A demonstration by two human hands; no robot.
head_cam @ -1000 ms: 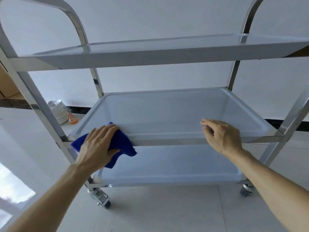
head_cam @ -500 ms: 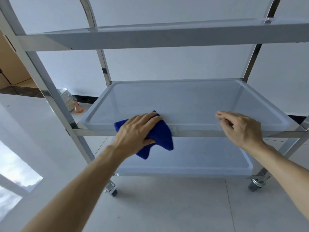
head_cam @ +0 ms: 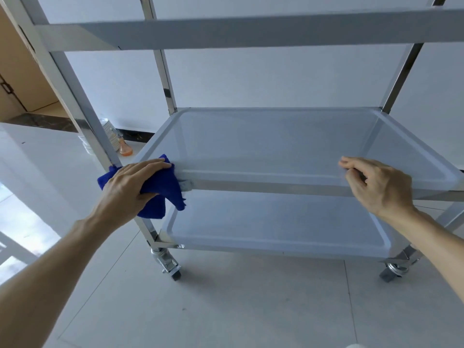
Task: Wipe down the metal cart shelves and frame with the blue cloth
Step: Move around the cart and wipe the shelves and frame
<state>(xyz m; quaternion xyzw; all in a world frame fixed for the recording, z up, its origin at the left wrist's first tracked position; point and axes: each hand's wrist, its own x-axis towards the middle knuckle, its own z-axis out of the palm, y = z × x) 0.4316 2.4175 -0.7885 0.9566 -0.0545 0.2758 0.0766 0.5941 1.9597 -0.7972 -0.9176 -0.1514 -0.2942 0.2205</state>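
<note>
The left hand point(head_cam: 130, 187) has carried the blue cloth point(head_cam: 164, 190) back along the front edge of the middle shelf point(head_cam: 276, 146), from near the middle of that edge half a second ago to its front left corner, where it was a second ago. It now presses the cloth against the corner by the front left post point(head_cam: 75, 101). The right hand point(head_cam: 376, 184) has stayed on the front edge toward the right corner.
</note>
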